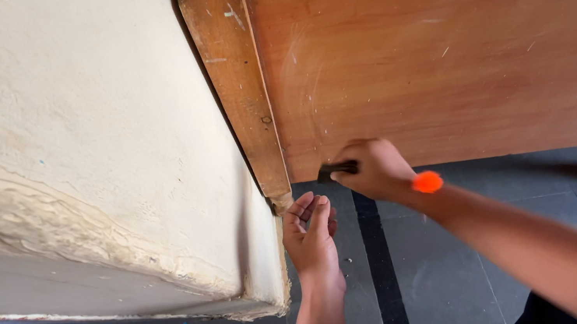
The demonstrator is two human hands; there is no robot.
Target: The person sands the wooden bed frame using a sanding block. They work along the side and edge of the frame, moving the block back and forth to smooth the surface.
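Two bare hands work at the lower corner of a wooden panel (456,37), beside its turned leg (239,84) and a cream wall (64,146). I see my right hand (377,170) with fingers clamped on a small dark tool (336,170) held against the panel's bottom edge. My left hand (310,233) sits just below the leg's foot, fingers loosely curled and apart, holding nothing, above the grey tiled floor (477,247).

Dark tiled floor (477,247) under wooden furniture (441,40)
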